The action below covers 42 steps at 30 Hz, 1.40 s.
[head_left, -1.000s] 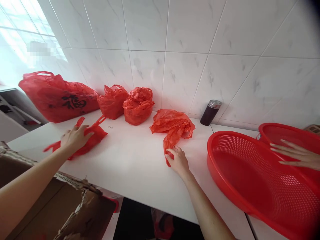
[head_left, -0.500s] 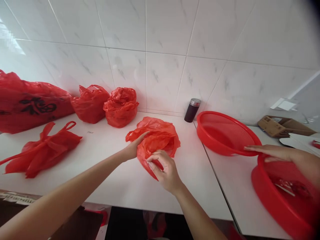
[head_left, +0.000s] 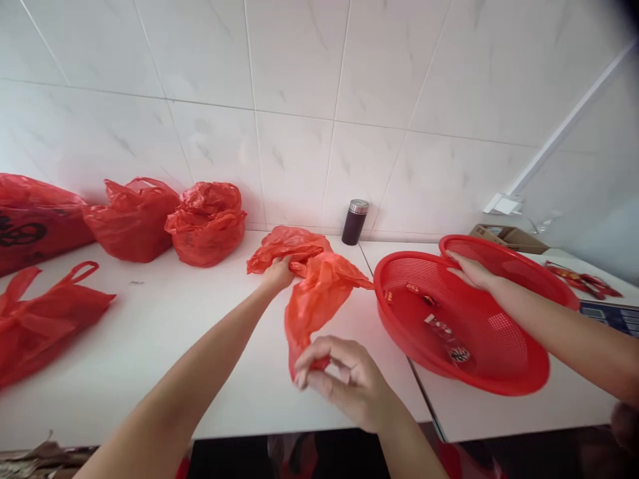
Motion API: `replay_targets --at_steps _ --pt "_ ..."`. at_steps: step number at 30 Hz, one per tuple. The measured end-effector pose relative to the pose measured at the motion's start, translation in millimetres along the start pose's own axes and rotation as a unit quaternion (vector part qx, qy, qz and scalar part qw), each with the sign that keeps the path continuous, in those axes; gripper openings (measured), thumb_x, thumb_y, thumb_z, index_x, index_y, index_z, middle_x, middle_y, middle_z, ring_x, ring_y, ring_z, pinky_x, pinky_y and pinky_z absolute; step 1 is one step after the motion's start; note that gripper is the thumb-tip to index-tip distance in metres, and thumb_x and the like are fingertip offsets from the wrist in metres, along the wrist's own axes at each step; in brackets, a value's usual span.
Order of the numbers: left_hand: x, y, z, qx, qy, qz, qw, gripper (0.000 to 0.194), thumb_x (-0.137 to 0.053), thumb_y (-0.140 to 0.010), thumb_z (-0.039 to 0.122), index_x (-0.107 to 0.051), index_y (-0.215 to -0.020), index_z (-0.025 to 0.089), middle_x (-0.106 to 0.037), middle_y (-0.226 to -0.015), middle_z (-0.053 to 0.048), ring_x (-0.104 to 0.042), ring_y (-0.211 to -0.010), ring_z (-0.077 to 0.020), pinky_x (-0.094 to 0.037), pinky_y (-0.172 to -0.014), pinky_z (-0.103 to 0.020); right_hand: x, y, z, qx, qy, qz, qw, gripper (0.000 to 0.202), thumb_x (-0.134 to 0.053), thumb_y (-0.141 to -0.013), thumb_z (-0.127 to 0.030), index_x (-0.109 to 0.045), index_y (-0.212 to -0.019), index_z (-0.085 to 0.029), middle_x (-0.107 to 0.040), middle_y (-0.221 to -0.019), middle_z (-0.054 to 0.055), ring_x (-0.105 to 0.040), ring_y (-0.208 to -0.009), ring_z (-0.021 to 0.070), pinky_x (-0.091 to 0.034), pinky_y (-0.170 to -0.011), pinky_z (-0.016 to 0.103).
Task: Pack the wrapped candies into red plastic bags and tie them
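While a thin red bag (head_left: 320, 293) is stretching near the right edge of the counter (head_left: 150, 332), the left hand (head_left: 278, 274) is gripping its far end, fingers mostly hidden; the right hand (head_left: 352, 382) is pinching its near end, thumb and fingertips nearly meeting; I am seeing a dark bottle (head_left: 354, 225) standing by the back edge.

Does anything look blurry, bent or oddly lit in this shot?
Head view: the right hand looks slightly smeared, probably from motion, while the flask is fairly clear; head view: tile lines on the wall lean at differing angles, suggesting a wide lens; head view: the top right corner is dark, and shadows on the table are faint.
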State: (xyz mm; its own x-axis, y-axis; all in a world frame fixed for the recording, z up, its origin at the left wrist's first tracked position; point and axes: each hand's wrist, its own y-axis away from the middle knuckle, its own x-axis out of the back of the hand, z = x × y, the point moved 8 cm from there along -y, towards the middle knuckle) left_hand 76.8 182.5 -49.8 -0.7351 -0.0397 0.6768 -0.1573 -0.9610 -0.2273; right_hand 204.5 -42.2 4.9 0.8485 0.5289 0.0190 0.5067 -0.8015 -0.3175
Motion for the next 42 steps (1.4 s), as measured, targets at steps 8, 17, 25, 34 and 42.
replay_targets --at_steps 8,17,25,34,42 --pt "15.0 73 9 0.029 0.070 0.092 0.993 0.044 -0.039 -0.097 0.040 -0.045 -0.139 0.025 -0.053 -0.138 -0.012 -0.060 -0.113 -0.0247 -0.051 -0.091 -0.045 70 28 26 0.008 -0.050 0.252 0.966 0.019 -0.060 -0.093 -0.030 -0.060 -0.111 -0.028 -0.068 -0.097 0.001 -0.065 -0.073 0.0115 -0.055 -0.071 0.028" --pt "-32.2 137 48 -0.088 0.027 0.047 0.995 0.036 -0.047 -0.085 0.016 -0.063 -0.117 0.022 -0.060 -0.130 -0.009 -0.055 -0.120 -0.0236 -0.047 -0.097 -0.039 31 17 12 -0.020 -0.125 0.140 0.982 0.020 -0.059 -0.093 -0.030 -0.058 -0.112 -0.027 -0.069 -0.108 0.006 -0.044 -0.037 -0.0005 -0.033 -0.036 0.016" --pt "24.3 149 10 0.032 0.003 0.029 0.999 0.023 -0.052 -0.082 0.024 -0.071 -0.094 0.028 -0.072 -0.094 -0.001 -0.065 -0.076 -0.0185 -0.049 -0.068 -0.028 135 58 -22 0.005 0.091 0.405 0.910 0.029 -0.060 -0.090 -0.031 -0.054 -0.118 -0.029 -0.065 -0.120 0.006 -0.044 -0.044 0.0023 -0.045 -0.045 0.021" --pt "33.8 171 30 0.143 0.150 -0.037 0.978 0.016 -0.060 -0.082 0.038 -0.064 -0.088 0.023 -0.064 -0.075 0.001 -0.053 -0.059 -0.0128 -0.041 -0.054 -0.023 45 30 -92 0.111 0.472 0.196 0.852 0.019 -0.056 -0.092 -0.025 -0.064 -0.109 -0.027 -0.067 -0.100 0.006 -0.064 -0.091 0.0211 -0.054 -0.077 0.036" --pt "20.4 188 52 0.104 0.431 -0.151 0.884 0.023 -0.066 -0.085 0.041 -0.060 -0.078 0.019 -0.058 -0.064 0.002 -0.051 -0.057 -0.0084 -0.042 -0.055 -0.019 30 -11 23 -0.125 0.675 -0.107 0.719 0.024 -0.052 -0.088 -0.010 -0.069 -0.105 -0.015 -0.072 -0.097 0.012 -0.066 -0.092 0.0260 -0.047 -0.082 0.037"
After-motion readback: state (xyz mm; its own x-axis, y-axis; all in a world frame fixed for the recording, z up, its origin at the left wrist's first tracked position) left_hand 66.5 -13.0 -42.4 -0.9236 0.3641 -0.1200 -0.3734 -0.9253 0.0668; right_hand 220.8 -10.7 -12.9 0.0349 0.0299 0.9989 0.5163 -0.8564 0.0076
